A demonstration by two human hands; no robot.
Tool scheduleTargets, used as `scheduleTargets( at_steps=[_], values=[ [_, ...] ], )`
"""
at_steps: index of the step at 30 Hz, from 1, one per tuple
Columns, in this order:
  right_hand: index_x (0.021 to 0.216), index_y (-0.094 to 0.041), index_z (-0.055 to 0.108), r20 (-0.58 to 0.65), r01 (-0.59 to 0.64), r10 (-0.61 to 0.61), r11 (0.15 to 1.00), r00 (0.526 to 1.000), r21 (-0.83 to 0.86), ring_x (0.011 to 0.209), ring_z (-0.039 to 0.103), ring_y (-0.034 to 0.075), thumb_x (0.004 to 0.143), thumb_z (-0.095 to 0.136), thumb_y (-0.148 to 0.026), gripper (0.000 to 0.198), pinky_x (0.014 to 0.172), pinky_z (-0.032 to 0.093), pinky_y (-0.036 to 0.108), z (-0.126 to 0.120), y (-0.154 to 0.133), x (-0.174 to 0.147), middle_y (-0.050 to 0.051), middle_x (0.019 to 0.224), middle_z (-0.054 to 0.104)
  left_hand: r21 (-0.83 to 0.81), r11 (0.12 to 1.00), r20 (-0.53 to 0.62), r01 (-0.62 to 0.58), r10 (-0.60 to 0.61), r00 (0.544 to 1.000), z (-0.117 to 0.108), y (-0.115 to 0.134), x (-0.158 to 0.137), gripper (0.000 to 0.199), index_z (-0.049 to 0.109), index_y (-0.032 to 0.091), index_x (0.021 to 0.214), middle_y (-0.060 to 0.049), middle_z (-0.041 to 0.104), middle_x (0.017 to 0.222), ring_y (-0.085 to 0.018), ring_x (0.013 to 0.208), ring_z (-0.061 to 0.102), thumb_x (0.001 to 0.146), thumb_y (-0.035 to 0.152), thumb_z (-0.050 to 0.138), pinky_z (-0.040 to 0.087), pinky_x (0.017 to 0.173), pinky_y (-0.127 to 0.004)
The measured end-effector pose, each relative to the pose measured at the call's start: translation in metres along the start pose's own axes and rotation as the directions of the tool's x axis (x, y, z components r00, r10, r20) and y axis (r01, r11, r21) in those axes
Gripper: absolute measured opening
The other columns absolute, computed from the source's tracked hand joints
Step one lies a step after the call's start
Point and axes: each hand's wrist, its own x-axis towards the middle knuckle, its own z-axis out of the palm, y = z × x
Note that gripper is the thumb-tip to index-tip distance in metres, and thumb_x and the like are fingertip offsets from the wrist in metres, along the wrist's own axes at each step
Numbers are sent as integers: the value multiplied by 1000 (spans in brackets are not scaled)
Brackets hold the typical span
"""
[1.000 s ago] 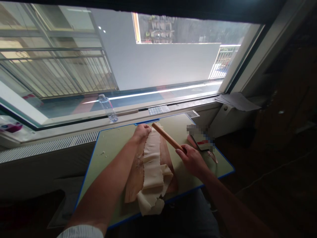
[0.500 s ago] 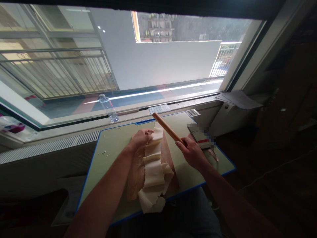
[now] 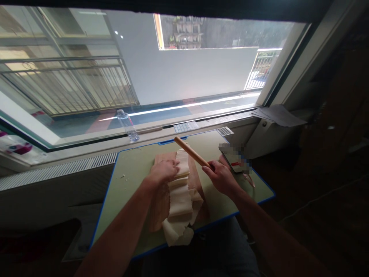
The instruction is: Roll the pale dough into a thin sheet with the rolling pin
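Note:
A long, pale sheet of dough (image 3: pixel 180 202) lies in loose folds along a wooden board (image 3: pixel 160 209), its ragged near end hanging over the table's front edge. My left hand (image 3: pixel 165 170) rests on the far part of the sheet, fingers stretched over it and palm down. My right hand (image 3: pixel 221 177) is closed around one end of a wooden rolling pin (image 3: pixel 191 152). The pin is raised, slanting up and away to the left, its far end above the board's far end.
The board sits on a pale green folding table (image 3: pixel 221 206) with blue edging. A phone (image 3: pixel 234 163), partly blurred out, stands at the right beyond my right hand. A clear plastic bottle (image 3: pixel 128 126) stands on the windowsill, and papers (image 3: pixel 278 115) lie at its right end.
My left hand has gone from a raised, pinched pose at the sheet's far end to lying on the dough. The rolling pin's far end has dipped slightly and shifted left.

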Motion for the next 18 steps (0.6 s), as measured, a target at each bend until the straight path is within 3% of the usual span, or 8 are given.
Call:
scheduleTargets(
  at_steps=[2, 6, 10, 13, 18],
  values=[
    [106, -20, 74, 0, -3, 3, 1000, 1000, 8, 77, 65, 21, 101, 60, -46, 30, 71, 41, 30, -1, 2, 0, 5, 87, 75, 50, 999, -8, 9, -9, 1000, -2, 5, -5, 39, 81, 28, 121, -16, 73, 142, -42, 137, 63, 89, 46, 69, 46, 114, -54],
    [105, -19, 73, 1, -2, 2, 1000, 1000, 13, 77, 64, 20, 101, 59, -46, 30, 68, 40, 29, -2, 6, -2, 5, 88, 74, 25, 999, -47, 41, -39, 998, 0, 2, -13, 35, 83, 28, 116, -12, 82, 117, -35, 117, 73, 95, 49, 63, 52, 102, -46],
    [105, -19, 73, 3, -5, 5, 1000, 1000, 18, 77, 65, 20, 100, 59, -46, 31, 67, 41, 29, 0, 9, -4, 5, 87, 75, -227, 974, -110, -26, 1, 994, 13, -7, -18, 50, 79, 23, 127, -10, 80, 91, -30, 88, 74, 80, 41, 82, 55, 80, -38],
    [105, -20, 74, -1, -1, 1, 1000, 1000, 22, 78, 66, 20, 100, 59, -45, 30, 69, 42, 29, 2, 8, -5, 5, 88, 76, -445, 891, -168, -92, 18, 986, 24, -7, -15, 51, 81, 23, 120, -7, 76, 81, -26, 77, 71, 69, 28, 87, 55, 71, -36],
    [105, -20, 73, 6, -2, 2, 999, 1000, 42, 77, 66, 21, 99, 59, -46, 31, 68, 42, 29, 2, 4, -6, 5, 88, 75, -728, 669, -226, -150, -28, 974, 24, 0, 16, 34, 81, 19, 101, -8, 79, 93, -21, 82, 71, 68, 28, 80, 55, 74, -33]
  ],
)
